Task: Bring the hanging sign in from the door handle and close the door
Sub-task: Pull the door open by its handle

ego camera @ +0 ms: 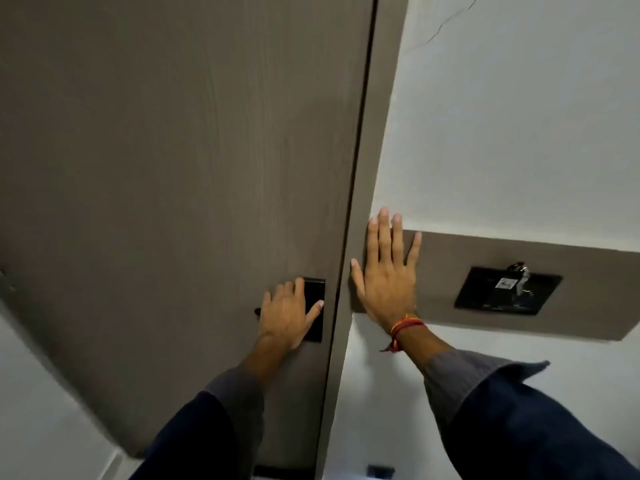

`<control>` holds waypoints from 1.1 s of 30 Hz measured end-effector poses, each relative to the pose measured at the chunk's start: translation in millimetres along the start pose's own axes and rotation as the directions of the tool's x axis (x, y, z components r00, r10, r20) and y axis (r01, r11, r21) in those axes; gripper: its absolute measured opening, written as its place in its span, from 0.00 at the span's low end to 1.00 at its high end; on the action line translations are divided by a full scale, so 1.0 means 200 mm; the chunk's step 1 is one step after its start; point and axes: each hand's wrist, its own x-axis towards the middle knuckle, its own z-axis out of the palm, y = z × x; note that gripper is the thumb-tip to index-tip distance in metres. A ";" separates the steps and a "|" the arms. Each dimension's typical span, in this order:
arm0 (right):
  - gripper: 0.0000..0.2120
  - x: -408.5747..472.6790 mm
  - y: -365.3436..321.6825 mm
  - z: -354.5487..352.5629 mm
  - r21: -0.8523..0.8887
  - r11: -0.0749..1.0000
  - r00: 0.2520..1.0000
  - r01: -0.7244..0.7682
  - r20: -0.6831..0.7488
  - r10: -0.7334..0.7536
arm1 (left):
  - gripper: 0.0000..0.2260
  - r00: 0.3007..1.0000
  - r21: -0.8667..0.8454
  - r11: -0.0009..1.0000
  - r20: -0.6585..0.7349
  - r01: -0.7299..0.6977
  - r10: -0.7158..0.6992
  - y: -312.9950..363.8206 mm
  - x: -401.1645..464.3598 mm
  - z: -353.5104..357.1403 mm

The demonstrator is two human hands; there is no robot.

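A grey-brown wooden door [173,150] fills the left of the view and sits flush in its frame [367,168]. My left hand [285,317] is wrapped over the door handle, in front of a black lock plate [314,292]; only the handle's dark tip [257,311] shows. My right hand [384,271] lies flat with fingers spread on the frame and the brown wall panel [519,296] beside the door. A red and yellow thread circles that wrist. No hanging sign is in view.
A black key-card holder [505,292] with a card and a metal key ring in it is set in the wall panel to the right. White wall [519,116] above shows a thin crack. A dark object [381,471] sits low by the frame.
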 end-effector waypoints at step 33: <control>0.43 -0.03 -0.06 0.22 -0.009 0.998 0.985 -0.059 -0.165 0.057 | 0.19 0.940 -0.804 0.562 -0.013 0.193 -0.342 0.05 -0.16 0.44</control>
